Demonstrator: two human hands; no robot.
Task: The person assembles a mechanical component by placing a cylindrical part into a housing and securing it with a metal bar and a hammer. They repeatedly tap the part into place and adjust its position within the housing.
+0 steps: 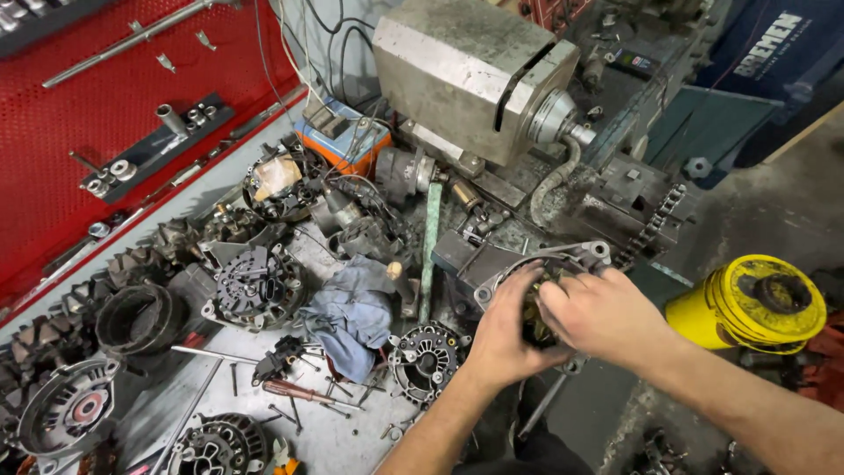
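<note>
Both hands on the round grey cast-metal alternator housing (pixel 547 268), which sits on the cluttered surface just right of the crumpled blue rag (pixel 352 312). Left hand (pixel 503 327) cups its near rim; right hand (pixel 598 312) curls over the top, both grips closed. Better to keep the pull even so the housing doesn't cock.

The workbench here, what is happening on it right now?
A person has both hands inside a round metal alternator housing at the edge of a cluttered workbench. The left hand cups its near side; the right hand covers the opening, fingers curled in. A blue rag, loose screws and other alternator parts lie to the left; a yellow canister stands to the right.
</note>
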